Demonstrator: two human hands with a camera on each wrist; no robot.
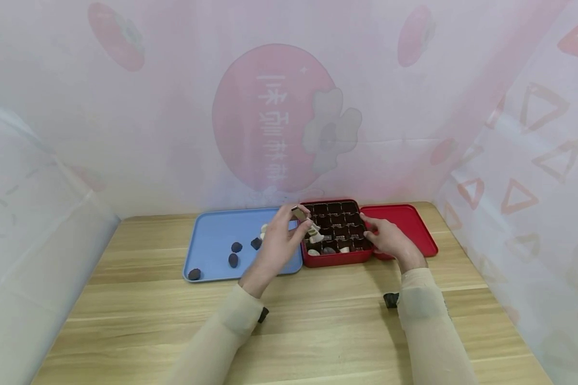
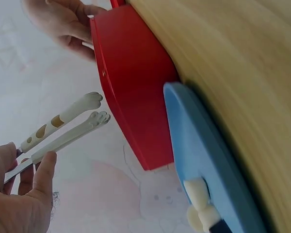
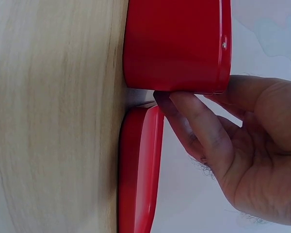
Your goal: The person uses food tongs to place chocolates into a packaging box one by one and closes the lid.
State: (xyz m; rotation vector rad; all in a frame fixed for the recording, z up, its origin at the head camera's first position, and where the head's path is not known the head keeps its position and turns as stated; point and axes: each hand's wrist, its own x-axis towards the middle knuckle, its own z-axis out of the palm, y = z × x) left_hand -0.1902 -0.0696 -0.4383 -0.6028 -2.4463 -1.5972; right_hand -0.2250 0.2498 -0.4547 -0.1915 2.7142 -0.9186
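My left hand holds small white tongs with paw-shaped tips and brown patches. Their tips stand apart over the left part of a red box, with nothing visible between them. Inside the box is a dark brown divided insert; pale and dark chocolates sit in its front row. At the box's right side, my right hand grips the wall, fingers against the outside and thumb at the rim. Dark chocolates and pale ones lie on a blue tray left of the box.
A flat red lid lies on the wooden table right of the box, partly behind my right hand. A printed pale curtain rises behind the table and along both sides. Blue tray and box stand side by side.
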